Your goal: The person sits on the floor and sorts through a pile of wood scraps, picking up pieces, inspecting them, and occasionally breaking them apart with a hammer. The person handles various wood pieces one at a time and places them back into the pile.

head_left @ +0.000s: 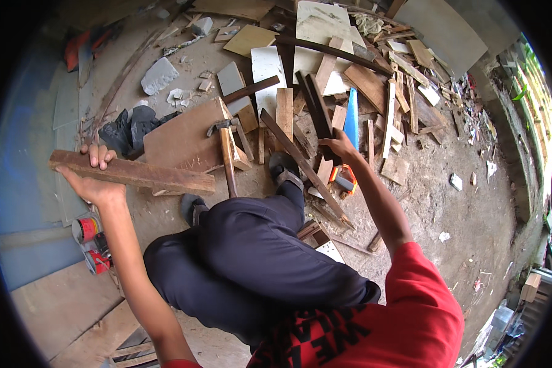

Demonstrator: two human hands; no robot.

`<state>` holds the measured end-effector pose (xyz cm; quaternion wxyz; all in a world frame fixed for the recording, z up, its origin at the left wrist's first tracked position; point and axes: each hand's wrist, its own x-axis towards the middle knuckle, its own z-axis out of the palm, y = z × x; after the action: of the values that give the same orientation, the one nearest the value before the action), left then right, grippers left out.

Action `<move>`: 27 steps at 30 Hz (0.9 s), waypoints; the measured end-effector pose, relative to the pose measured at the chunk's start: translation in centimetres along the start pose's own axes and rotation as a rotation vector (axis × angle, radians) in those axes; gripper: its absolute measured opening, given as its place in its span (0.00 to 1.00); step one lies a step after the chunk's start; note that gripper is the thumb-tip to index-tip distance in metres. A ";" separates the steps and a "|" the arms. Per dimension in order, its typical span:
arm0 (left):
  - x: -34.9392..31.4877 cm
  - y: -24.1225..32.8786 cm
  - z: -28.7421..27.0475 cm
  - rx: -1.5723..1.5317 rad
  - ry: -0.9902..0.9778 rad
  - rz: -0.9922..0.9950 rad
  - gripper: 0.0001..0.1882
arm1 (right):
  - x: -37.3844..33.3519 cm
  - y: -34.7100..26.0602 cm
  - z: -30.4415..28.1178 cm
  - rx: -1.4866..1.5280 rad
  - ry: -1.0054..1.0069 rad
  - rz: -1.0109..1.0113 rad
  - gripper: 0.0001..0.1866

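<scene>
My left hand point(95, 175) grips a short brown wooden plank point(147, 175) near its left end, with fingers curled over the upper edge. Held out to the left, the plank slants slightly down toward the right. My right hand point(340, 147) is closed on the lower end of a dark wooden strip point(318, 110) among the scrap; its thumb points left. Just beside that hand lies a handsaw with a blue blade point(351, 119) and an orange-and-black handle point(343, 179). A hammer point(227, 153) leans head-up against a brown wooden box point(184, 136) in front of my knees.
Wood offcuts and boards point(325, 61) pile up ahead. A long narrow strip point(303, 165) crosses near my right foot. Black plastic point(132, 126) and a white chunk point(159, 75) lie left of the pile. Red cans point(97, 260) stand at the left; a low wall point(515, 141) borders the right.
</scene>
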<state>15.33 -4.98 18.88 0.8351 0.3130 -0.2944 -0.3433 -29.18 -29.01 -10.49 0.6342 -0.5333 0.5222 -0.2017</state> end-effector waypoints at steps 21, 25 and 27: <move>-0.5 2.0 6.3 0.069 0.451 0.047 0.41 | -18.2 -38.4 15.5 -0.328 -0.366 -0.874 0.22; 0.5 3.8 6.4 0.084 0.325 0.089 0.48 | -18.0 -36.0 19.4 -0.436 -0.335 -0.902 0.23; 1.3 2.3 5.6 0.067 0.368 0.129 0.51 | -16.0 -32.9 21.2 -0.458 -0.266 -0.938 0.25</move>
<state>13.04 -6.41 24.44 0.8843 0.3786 -0.1675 -0.2161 -6.64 -17.62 23.43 0.4042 -0.8549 0.1739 -0.2748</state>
